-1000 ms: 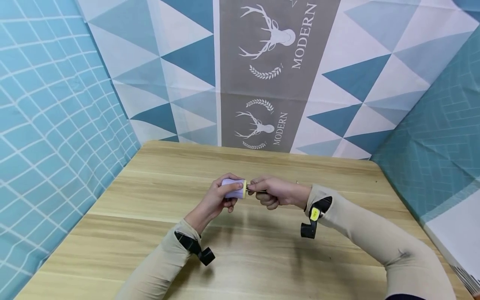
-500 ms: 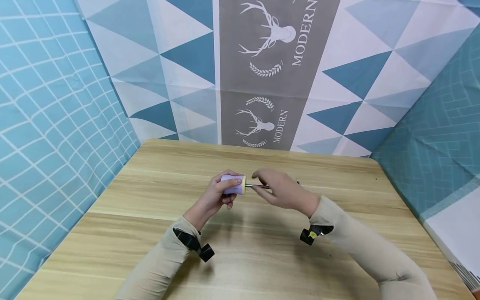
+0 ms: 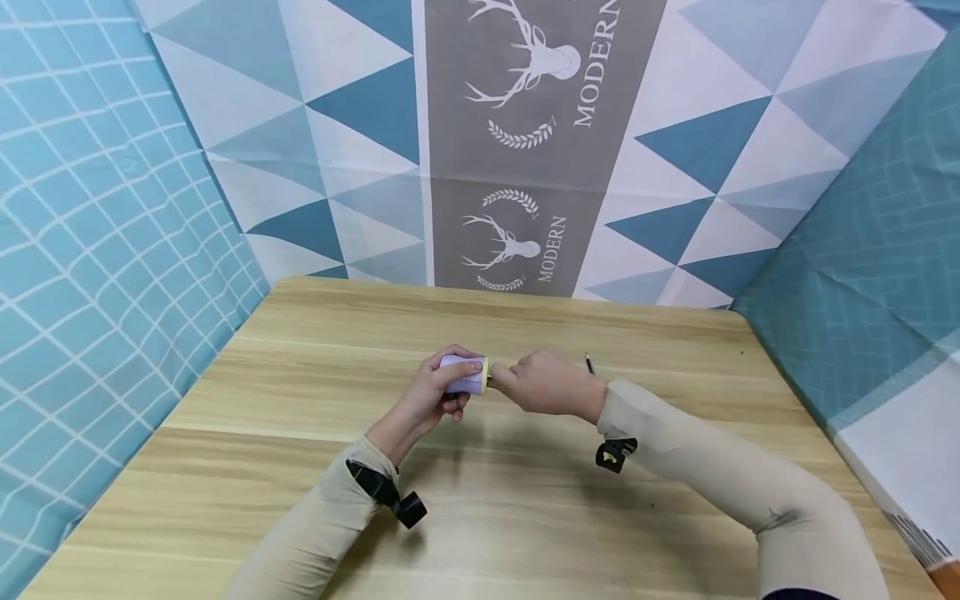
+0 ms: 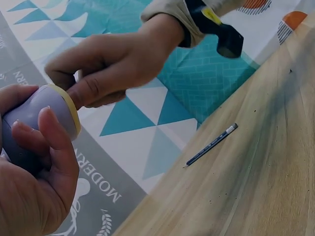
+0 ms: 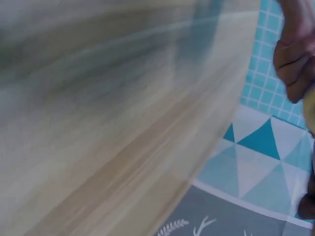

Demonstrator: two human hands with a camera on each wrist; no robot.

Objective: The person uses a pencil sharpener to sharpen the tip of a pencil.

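Observation:
In the head view my left hand [image 3: 423,396] grips a lilac, barrel-shaped pencil sharpener [image 3: 457,382] with a pale yellow end facing right. My right hand [image 3: 551,385] pinches a thin pencil [image 3: 490,377] that enters this yellow end; only a short bit of it shows between sharpener and fingertips. In the left wrist view, the fingers of my left hand [image 4: 44,172] wrap the sharpener [image 4: 37,113], and my right hand [image 4: 108,69] is right at its yellow rim. The right wrist view catches just part of the yellow end [image 5: 309,108] at its edge.
A dark blue pencil with a white end [image 4: 211,145] lies on the wooden table [image 3: 315,467], partly behind my right wrist in the head view. Patterned cloths hang at the back [image 3: 360,150] and both sides. Both forearms wear a black wrist camera [image 3: 410,509].
My right hand loosened its fingers from the pencil, turned palm down, and now pinches it again close to the sharpener. My left hand keeps its hold with little movement.

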